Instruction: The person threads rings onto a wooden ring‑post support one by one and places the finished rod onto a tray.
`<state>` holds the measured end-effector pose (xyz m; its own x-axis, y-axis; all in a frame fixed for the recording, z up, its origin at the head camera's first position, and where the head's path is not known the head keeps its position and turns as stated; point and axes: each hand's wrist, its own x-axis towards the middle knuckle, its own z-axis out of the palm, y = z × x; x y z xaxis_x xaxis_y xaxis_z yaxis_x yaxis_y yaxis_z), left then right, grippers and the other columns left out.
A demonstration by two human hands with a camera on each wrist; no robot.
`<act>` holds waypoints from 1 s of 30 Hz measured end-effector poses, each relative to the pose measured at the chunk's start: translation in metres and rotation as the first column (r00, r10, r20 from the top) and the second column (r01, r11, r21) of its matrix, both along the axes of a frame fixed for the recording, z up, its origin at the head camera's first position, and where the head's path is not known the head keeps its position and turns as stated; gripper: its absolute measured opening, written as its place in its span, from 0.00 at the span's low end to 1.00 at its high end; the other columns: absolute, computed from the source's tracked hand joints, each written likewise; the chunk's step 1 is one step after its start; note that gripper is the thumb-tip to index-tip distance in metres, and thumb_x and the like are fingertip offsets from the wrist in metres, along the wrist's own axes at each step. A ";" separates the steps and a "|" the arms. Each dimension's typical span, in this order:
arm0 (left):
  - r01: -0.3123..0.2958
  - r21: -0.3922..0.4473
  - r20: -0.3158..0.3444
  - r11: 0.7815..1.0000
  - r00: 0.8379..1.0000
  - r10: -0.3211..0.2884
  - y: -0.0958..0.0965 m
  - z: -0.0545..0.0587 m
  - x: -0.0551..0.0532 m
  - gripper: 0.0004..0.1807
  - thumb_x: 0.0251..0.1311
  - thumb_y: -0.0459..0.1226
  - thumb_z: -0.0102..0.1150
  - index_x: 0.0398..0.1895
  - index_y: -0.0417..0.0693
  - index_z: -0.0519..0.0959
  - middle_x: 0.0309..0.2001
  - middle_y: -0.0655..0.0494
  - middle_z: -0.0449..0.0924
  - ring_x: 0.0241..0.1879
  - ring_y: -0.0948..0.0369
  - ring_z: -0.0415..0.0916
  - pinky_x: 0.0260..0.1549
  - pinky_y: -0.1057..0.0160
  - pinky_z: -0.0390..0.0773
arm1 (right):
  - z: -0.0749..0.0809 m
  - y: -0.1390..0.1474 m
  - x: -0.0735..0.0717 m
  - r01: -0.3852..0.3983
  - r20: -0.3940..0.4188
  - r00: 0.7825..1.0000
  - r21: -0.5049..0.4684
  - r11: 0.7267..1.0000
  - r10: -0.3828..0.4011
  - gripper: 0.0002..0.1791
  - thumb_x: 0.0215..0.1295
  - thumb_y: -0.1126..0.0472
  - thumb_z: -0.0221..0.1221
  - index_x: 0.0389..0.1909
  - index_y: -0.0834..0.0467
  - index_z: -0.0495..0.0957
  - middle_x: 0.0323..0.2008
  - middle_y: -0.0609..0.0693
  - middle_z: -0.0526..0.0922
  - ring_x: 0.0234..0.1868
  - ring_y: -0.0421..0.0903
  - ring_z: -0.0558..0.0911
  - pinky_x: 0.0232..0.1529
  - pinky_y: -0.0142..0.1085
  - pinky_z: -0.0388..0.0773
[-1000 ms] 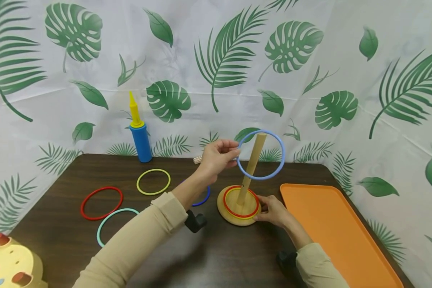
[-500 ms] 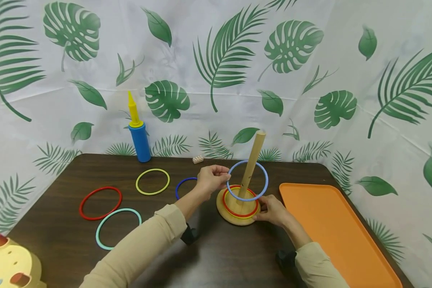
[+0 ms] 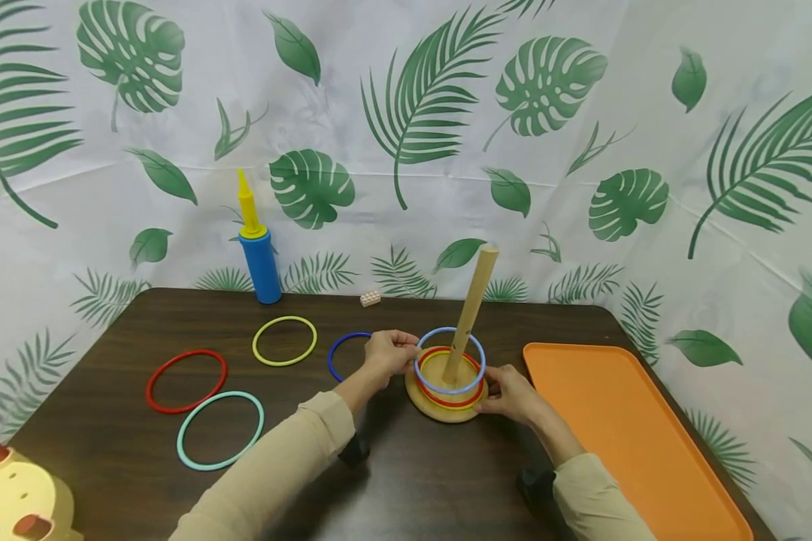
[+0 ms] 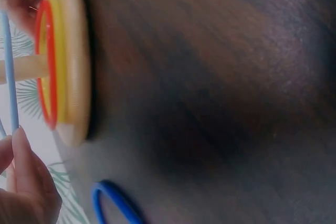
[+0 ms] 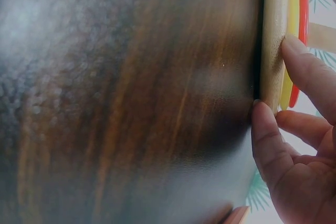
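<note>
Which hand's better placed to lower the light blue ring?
Likely the left hand: it pinches the light blue ring, around the post. The right hand grips the base.

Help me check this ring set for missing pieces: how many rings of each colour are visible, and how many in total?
Red: 2 (loose red ring, stacked red ring)
Yellow: 2 (loose yellow ring, stacked yellow ring)
Light blue ring: 1
Dark blue ring: 1
Mint ring: 1
Total: 7 rings
</note>
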<state>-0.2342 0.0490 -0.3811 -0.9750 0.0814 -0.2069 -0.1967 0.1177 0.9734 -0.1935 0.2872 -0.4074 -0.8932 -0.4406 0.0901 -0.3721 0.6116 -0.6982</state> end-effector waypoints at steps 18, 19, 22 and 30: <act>-0.018 -0.045 0.045 0.999 0.999 0.020 0.010 -0.015 -0.002 0.06 0.53 0.26 0.63 0.35 0.36 0.82 0.24 0.54 0.78 0.17 0.66 0.74 0.18 0.71 0.79 | -0.002 0.001 -0.002 -0.018 -0.021 1.000 0.019 1.000 0.019 0.31 0.43 0.71 0.70 0.50 0.78 0.71 0.33 0.61 0.83 0.32 0.48 0.83 0.33 0.34 0.83; -0.018 -0.046 0.045 0.999 0.999 0.021 0.010 -0.015 -0.002 0.06 0.53 0.26 0.62 0.35 0.36 0.82 0.24 0.54 0.78 0.18 0.66 0.75 0.18 0.71 0.79 | -0.002 0.001 -0.002 -0.018 -0.020 1.000 0.023 1.000 0.018 0.31 0.44 0.71 0.70 0.51 0.78 0.71 0.33 0.61 0.83 0.32 0.48 0.83 0.33 0.34 0.83; -0.018 -0.049 0.042 0.999 0.999 0.020 0.010 -0.017 -0.001 0.06 0.53 0.27 0.63 0.35 0.36 0.82 0.24 0.53 0.79 0.18 0.66 0.75 0.19 0.71 0.79 | -0.002 0.001 -0.002 -0.021 -0.016 1.000 0.030 0.999 0.021 0.32 0.44 0.70 0.70 0.51 0.78 0.71 0.34 0.62 0.82 0.33 0.49 0.83 0.34 0.34 0.83; -0.024 -0.051 0.017 0.998 1.000 0.025 0.010 -0.020 0.000 0.06 0.52 0.27 0.63 0.35 0.36 0.83 0.23 0.55 0.80 0.17 0.67 0.75 0.17 0.72 0.79 | 0.000 0.001 -0.002 -0.027 0.005 1.000 0.029 0.999 0.027 0.33 0.46 0.70 0.69 0.52 0.80 0.68 0.37 0.65 0.81 0.36 0.53 0.84 0.35 0.35 0.83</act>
